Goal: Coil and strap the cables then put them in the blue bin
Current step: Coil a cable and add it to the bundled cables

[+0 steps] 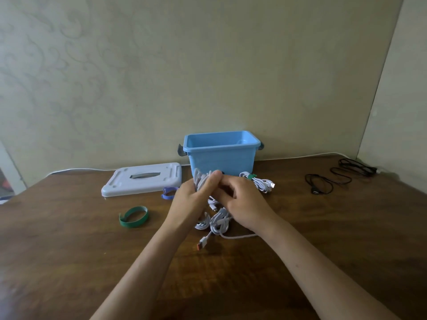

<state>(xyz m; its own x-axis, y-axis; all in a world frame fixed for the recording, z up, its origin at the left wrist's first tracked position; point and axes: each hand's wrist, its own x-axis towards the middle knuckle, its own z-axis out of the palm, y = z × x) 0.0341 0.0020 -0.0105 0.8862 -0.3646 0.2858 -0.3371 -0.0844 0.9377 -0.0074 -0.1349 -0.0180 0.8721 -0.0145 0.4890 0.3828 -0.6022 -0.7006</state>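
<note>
My left hand (pixel 196 195) grips a bunch of white cable loops (pixel 200 180) just in front of the blue bin (pixel 221 155). My right hand (pixel 240 202) has its fingers curled beside the left one, against the same white cable; its grip is partly hidden. More of the white cable (pixel 217 224) lies tangled on the table under my hands, with an orange-tipped USB plug (pixel 202 242) at the near end. A coiled white cable with a green strap (pixel 258 182) lies right of the bin's front. A green strap (pixel 134 217) and a blue strap (pixel 169 192) lie to the left.
The bin's grey-white lid (pixel 142 179) lies flat left of the bin. Loose black cables (pixel 335 181) sprawl at the far right of the wooden table (pixel 69 250). A wall stands right behind the bin.
</note>
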